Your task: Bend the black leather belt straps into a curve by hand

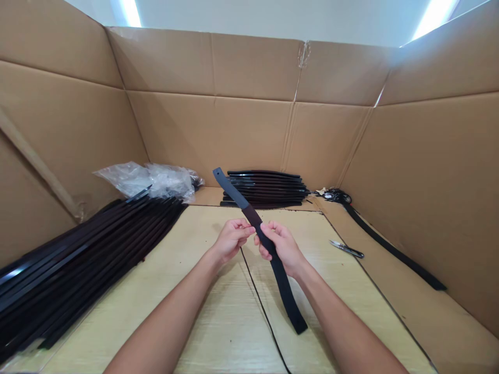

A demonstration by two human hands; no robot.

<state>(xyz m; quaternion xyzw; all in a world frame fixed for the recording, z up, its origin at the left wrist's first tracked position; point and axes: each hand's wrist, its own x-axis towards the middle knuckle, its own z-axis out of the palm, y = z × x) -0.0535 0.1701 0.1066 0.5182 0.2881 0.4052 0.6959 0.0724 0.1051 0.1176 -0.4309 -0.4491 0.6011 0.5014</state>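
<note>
Scene is viewed via 1 head-worn cam, set above worktop (148, 280) & aimed fwd/down; L hand (233, 240) & R hand (284, 247) are framed close, approx. ctr., w/ forearms (173, 317) seen entering from 7 & 5 o'clock; cardboard wall (175, 124) is faced at 12, farther off.

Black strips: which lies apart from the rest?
The long curved strip on the right, past the snips; the others are in the left pile, the back stack or the right hand.

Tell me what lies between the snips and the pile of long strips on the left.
In the head view: the left hand, a thin dark cord, and the right hand holding a black strip.
</note>
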